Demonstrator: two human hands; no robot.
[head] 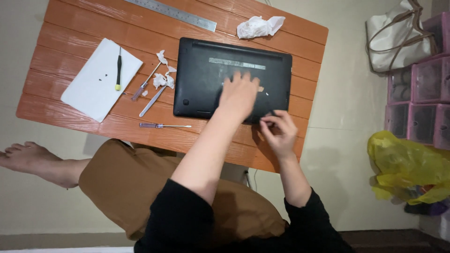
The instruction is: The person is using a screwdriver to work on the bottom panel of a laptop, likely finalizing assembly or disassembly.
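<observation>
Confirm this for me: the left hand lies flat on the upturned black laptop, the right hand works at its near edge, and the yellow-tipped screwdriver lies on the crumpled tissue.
Not quite. In the head view, the yellow-tipped screwdriver lies on the white pad at the table's left, not on the crumpled tissue. The rest holds: the left hand lies flat on the upturned black laptop, and the right hand works at its near edge.

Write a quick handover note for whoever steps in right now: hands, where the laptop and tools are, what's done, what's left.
Left hand: flat on the upturned black laptop, pressing it down.
Right hand: fingers pinched at the laptop's near right edge; what they grip is too small to tell.
Tools: three screwdrivers and tissue bits lie left of the laptop; a fourth, black with a yellow tip, rests on the white pad beside two tiny dark specks, possibly screws.
Done: unclear.
Left: bottom cover still on.
</observation>
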